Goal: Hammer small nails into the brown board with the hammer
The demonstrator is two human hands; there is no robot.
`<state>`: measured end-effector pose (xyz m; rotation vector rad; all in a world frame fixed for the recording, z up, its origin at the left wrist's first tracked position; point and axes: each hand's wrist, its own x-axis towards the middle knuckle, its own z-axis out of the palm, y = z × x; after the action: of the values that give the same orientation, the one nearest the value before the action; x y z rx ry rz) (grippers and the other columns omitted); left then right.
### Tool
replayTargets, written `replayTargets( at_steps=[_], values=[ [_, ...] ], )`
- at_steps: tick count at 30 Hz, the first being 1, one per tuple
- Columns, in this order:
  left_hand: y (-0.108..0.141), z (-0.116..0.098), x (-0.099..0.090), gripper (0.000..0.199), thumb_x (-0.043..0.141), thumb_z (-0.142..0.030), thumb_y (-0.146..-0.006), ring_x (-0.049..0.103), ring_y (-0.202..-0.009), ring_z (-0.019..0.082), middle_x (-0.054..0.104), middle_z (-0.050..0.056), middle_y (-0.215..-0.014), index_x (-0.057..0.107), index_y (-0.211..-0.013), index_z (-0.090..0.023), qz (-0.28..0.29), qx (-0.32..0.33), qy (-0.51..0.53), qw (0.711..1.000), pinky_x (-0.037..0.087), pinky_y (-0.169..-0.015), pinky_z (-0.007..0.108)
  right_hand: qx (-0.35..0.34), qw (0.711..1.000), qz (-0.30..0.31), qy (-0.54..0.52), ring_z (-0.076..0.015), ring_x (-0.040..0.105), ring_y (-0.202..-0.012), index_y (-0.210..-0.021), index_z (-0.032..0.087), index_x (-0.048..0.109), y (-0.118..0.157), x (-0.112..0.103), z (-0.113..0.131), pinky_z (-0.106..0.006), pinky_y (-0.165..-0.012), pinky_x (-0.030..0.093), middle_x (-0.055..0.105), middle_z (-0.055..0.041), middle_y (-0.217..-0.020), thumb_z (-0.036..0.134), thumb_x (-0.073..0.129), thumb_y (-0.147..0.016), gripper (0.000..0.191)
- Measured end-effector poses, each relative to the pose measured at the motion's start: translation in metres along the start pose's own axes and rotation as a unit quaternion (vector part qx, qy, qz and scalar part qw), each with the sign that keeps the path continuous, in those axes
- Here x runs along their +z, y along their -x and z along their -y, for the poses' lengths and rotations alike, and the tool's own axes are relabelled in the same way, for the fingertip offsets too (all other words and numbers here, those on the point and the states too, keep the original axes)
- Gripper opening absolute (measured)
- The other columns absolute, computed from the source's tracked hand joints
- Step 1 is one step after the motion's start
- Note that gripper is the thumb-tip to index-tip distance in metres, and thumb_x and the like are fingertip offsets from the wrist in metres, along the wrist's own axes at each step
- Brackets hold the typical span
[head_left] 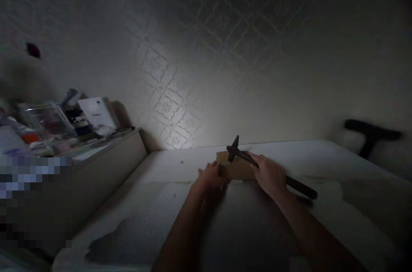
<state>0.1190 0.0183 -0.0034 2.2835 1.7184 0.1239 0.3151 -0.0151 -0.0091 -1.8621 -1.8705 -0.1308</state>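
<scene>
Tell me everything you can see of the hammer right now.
The hammer is dark all over, with a narrow head that tapers to a point at the top and a long, slim handle; its material is hard to tell in the dim light. The right hand is closed around the middle of the handle, whose end sticks out to the right past the hand. The head stands over the small wooden block on the white surface; whether it touches is unclear. The left hand rests against the block's left end.
</scene>
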Motion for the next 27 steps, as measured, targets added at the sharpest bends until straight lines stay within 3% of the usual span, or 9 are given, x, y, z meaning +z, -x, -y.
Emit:
replayTargets(
  at_steps=[10, 15, 27],
  values=[
    [-0.0028, 0.0031, 0.0028, 0.071, 0.059, -0.052, -0.076, 0.032, -0.133, 0.036, 0.035, 0.017, -0.147, 0.039, -0.137, -0.02, 0.002, 0.004, -0.001, 1.0, 0.027, -0.104, 0.059, 0.002, 1.0, 0.008, -0.007, -0.0192, 0.063, -0.092, -0.129, 0.029, 0.052, -0.0004, 0.0025, -0.0009, -0.028, -0.071, 0.042, 0.065, -0.004, -0.111, 0.02, 0.043, -0.09, 0.041],
    [-0.002, 0.0015, 0.0019, 0.072, 0.058, -0.051, -0.077, 0.024, -0.138, 0.036, 0.027, 0.016, -0.151, 0.037, -0.139, -0.021, 0.018, -0.013, 0.004, 1.0, 0.024, -0.107, 0.057, 0.018, 1.0, 0.005, -0.017, -0.0191, 0.063, -0.093, -0.129, 0.03, 0.052, -0.0006, 0.0029, -0.0004, -0.028, -0.072, 0.042, 0.065, -0.0042, -0.113, 0.023, 0.042, -0.09, 0.041],
    [-0.0025, -0.0001, 0.0016, 0.074, 0.053, -0.056, -0.077, 0.029, -0.136, 0.034, 0.03, 0.013, -0.151, 0.035, -0.139, -0.021, 0.022, -0.013, -0.043, 0.999, 0.028, -0.105, 0.057, 0.017, 1.0, 0.004, -0.014, -0.0198, 0.063, -0.095, -0.128, 0.026, 0.053, -0.0017, 0.0083, -0.0022, -0.029, -0.072, 0.042, 0.065, -0.0052, -0.113, 0.021, 0.043, -0.09, 0.04]
  ],
)
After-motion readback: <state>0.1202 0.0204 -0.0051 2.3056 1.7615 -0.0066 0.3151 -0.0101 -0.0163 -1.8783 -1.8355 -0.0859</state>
